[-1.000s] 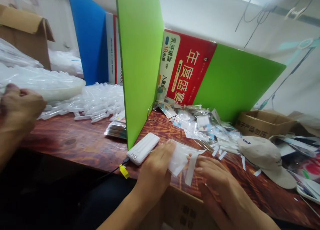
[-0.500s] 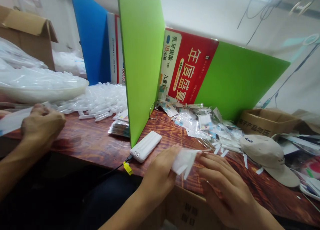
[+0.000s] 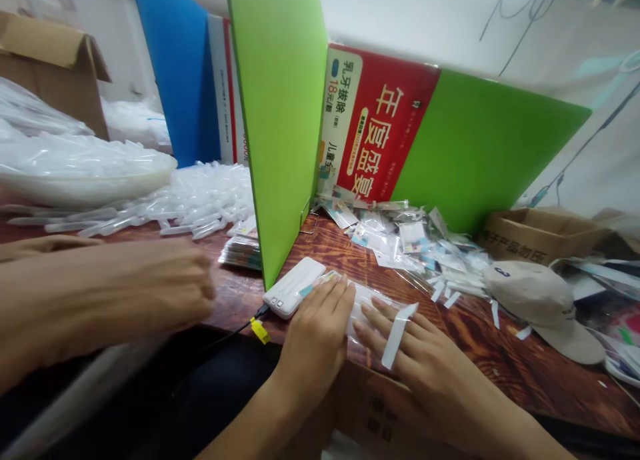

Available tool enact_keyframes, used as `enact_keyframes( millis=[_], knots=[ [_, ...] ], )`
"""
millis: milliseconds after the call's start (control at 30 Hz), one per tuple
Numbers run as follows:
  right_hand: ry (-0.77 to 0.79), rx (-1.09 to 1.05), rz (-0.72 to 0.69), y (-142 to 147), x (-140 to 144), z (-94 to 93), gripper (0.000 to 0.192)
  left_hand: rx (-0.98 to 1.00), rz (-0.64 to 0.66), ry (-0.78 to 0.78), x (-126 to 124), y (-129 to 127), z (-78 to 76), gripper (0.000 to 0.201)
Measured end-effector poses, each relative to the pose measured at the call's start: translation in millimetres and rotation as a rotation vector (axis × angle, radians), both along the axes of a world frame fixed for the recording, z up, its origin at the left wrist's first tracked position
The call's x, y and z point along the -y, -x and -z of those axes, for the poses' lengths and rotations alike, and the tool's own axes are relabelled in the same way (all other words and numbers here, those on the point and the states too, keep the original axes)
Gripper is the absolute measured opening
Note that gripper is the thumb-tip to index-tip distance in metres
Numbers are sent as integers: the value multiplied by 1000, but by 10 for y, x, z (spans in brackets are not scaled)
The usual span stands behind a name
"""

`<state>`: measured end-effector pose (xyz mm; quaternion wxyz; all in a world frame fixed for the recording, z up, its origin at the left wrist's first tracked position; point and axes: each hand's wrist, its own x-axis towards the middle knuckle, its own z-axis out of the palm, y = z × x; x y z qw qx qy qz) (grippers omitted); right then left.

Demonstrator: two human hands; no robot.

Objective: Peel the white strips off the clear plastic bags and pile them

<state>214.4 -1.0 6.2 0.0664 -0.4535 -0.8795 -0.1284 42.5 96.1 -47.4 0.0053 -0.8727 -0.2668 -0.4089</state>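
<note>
My left hand (image 3: 315, 333) lies flat on a small clear plastic packet (image 3: 367, 300) at the near edge of the wooden table (image 3: 500, 360), pressing it down. My right hand (image 3: 415, 353) presses flat on the same packet with spread fingers, and a white paper strip (image 3: 397, 337) lies across them. A white power bank (image 3: 294, 296) with a yellow-tipped cable (image 3: 259, 329) sits just left of my left hand. A heap of filled packets (image 3: 410, 243) lies behind my hands.
Green divider boards (image 3: 280, 113) and a red printed sign (image 3: 380, 123) wall the table. Another person's arm and hand (image 3: 125, 300) reach in from the left. Clear plastic tubes (image 3: 200, 197), a beige cap (image 3: 540, 307) and a cardboard box (image 3: 540, 237) lie around.
My hands went from holding the packet up to pressing it flat on the table. The paper strip now lies over my right fingers. The other person's arm has swept in toward the centre.
</note>
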Motion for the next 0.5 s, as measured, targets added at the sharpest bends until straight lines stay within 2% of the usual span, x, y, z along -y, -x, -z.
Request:
enact_keyframes(
  millis=[167,333,400,500],
  knots=[
    [150,-163,3,97,-54,-10,64,15,71,-107,18,-34,-24,46],
    [121,-283,-50,127,-81,-38,55,86,173,-75,20,-41,2,45],
    [9,-340,-69,98,-81,-16,44,145,263,40,37,-50,3,43],
    [-253,-418,-74,45,-56,26,27,233,452,384,91,-74,-54,36]
  ],
)
